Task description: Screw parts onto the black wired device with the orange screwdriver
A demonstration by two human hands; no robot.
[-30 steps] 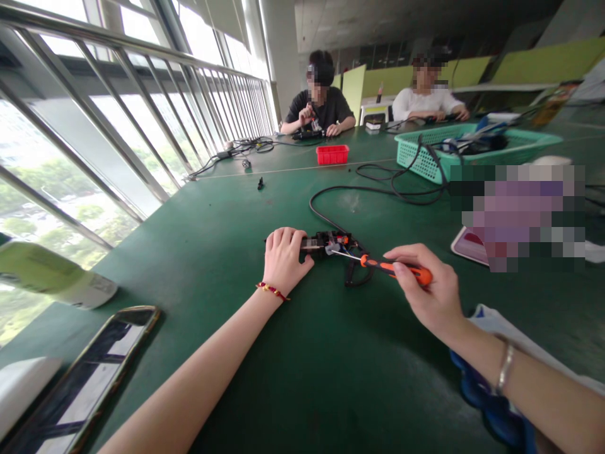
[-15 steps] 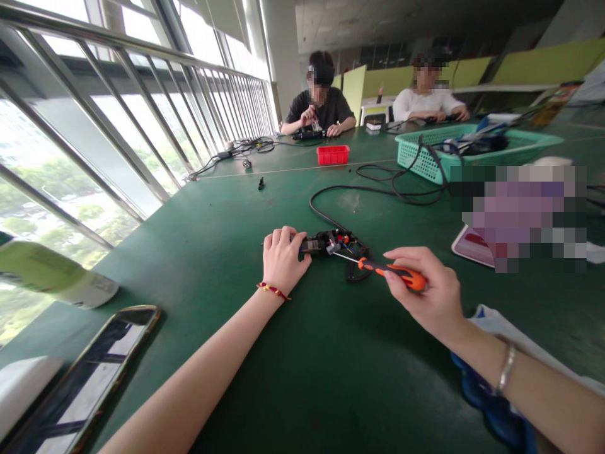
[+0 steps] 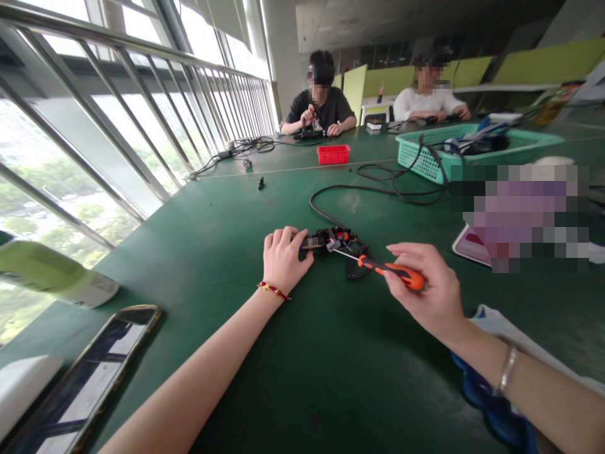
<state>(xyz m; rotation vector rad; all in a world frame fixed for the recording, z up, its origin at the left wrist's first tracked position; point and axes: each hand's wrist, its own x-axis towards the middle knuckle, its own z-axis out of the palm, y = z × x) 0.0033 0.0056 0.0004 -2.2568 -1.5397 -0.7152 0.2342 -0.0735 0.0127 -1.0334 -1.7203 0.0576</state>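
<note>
On the green table [image 3: 227, 366] lies a black corded power tool [image 3: 326, 240], its housing opened so that coloured wires and a silvery part show. My left hand [image 3: 283, 252] is closed around its left end and holds it down against the tabletop. An orange-and-black screwdriver [image 3: 394, 272] sits in my right hand [image 3: 428, 287], between thumb and fingers. The shaft points left, and its tip meets the tool near the silvery part; whether it sits in a screw is too small to tell. The tool's black cord [image 3: 331, 188] loops away behind it.
A red bin [image 3: 333, 154] and a teal basket [image 3: 420, 161] of parts stand farther back. At left are a phone [image 3: 104, 372] and a green bottle [image 3: 51, 274]. Blue fabric [image 3: 491, 397] lies under my right forearm. Two people work across the table, beside a railing [image 3: 155, 69].
The fingers of my right hand have shifted slightly on the screwdriver handle. My left hand and the power tool stay nearly still. The co-worker opposite has moved a hand a little.
</note>
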